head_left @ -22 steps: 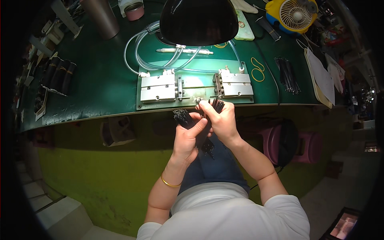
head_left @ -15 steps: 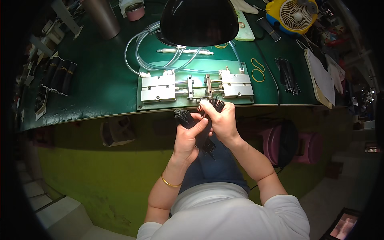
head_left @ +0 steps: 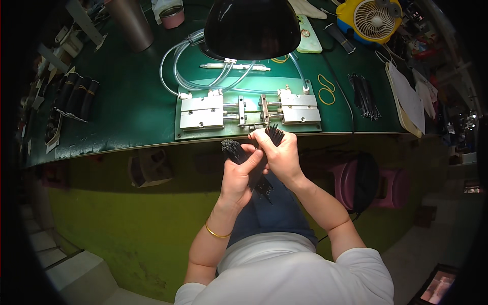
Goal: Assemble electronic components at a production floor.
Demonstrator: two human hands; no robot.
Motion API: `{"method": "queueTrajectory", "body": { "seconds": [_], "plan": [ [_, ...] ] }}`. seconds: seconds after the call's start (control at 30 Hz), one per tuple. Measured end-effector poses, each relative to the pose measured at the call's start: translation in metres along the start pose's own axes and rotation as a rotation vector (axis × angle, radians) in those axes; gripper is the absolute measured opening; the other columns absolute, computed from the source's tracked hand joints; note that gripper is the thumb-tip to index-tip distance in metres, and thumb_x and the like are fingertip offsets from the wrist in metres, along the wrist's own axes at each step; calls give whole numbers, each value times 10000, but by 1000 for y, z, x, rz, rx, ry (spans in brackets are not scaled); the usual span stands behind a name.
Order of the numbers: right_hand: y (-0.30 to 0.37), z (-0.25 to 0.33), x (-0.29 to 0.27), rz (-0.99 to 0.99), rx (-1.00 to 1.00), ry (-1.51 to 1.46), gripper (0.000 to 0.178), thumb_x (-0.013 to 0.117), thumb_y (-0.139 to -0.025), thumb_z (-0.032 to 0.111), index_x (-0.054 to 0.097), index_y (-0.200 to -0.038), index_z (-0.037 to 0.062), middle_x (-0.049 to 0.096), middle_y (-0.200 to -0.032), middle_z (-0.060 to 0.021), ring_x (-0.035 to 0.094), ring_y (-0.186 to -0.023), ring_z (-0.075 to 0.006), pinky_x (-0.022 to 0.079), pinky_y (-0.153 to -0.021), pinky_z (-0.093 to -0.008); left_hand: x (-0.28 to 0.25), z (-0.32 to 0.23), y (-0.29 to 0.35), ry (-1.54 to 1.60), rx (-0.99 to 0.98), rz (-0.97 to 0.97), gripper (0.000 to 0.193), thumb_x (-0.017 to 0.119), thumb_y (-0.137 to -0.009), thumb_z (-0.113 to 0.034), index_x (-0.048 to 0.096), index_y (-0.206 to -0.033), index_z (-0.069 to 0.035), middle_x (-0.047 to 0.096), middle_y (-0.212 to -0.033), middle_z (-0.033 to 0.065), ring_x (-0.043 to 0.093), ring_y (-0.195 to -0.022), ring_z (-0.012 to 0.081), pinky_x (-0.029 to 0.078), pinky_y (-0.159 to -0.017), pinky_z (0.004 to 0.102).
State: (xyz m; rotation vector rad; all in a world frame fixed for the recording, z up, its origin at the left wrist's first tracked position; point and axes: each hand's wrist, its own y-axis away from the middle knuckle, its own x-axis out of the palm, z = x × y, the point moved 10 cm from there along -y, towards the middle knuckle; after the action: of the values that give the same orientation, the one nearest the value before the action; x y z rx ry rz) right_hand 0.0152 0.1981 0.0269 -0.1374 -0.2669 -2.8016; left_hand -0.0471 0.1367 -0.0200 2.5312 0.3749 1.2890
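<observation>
Over the jeans (head_left: 269,216), just short of the tabletop's (head_left: 137,101) near edge, the left hand (head_left: 238,175) has its fingers curled round a bundle of black wires (head_left: 233,150), thumb laid across it. The bundle slants through that fist: one set of tips stands out beyond the fingers at the upper left, while the other pokes out below, toward the lap. The right hand (head_left: 282,156), right beside it, grips a bunch of thin black strands (head_left: 275,133) whose ends rise past its knuckles; its thumb and forefinger come together at the near edge, and I can't make out what is between their tips. Just past them, along the middle of that edge, sit two silver metal blocks (head_left: 202,113) (head_left: 300,108), their dark bars facing each other across a gap. Toward the right edge lie a yellow rubber band (head_left: 327,91) and a loose pile of black wires (head_left: 364,96). A pen (head_left: 236,66) lies behind the blocks, under a black lamp (head_left: 252,30), and a yellow fan (head_left: 376,20) stands near the far right corner.
</observation>
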Motion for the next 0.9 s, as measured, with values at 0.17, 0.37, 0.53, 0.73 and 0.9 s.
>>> {"method": "queueTrajectory", "body": {
  "seconds": [0.17,0.37,0.53,0.73,0.9],
  "plan": [
    [-1,-3,-1,-6,40,4,210,558,-817,166,601,-724,-18,531,-516,-22,436,-361,-46,310,-299,-188,-1,1,-2,6,-1,10,90,579,-803,-62,513,-856,-30,567,-714,75,558,-596,146,472,-557,250],
    [-3,-6,-3,-2,60,-47,215,567,-811,163,606,-692,-11,556,-524,-33,457,-349,-59,333,-286,-200,1,3,-3,9,-11,40,82,580,-806,-77,520,-841,-34,568,-713,68,559,-598,139,475,-554,239],
    [-2,-5,0,18,61,-52,225,570,-812,161,594,-665,-7,565,-538,-32,459,-357,-53,331,-284,-194,4,2,-1,35,-23,17,81,580,-811,-97,526,-818,-38,567,-712,61,557,-599,129,471,-543,232],
    [3,2,6,69,-3,-28,224,570,-815,163,601,-684,-16,570,-546,-34,459,-360,-51,334,-286,-194,6,0,0,22,14,42,85,581,-810,-101,528,-824,-36,563,-709,57,557,-596,129,468,-528,228],
    [4,0,3,7,20,-3,203,564,-814,175,616,-744,-9,593,-577,-53,463,-380,-46,330,-296,-183,3,-1,2,-13,27,-9,79,550,-833,-116,512,-831,-47,546,-699,45,522,-556,113,442,-489,225]
  ]
}}
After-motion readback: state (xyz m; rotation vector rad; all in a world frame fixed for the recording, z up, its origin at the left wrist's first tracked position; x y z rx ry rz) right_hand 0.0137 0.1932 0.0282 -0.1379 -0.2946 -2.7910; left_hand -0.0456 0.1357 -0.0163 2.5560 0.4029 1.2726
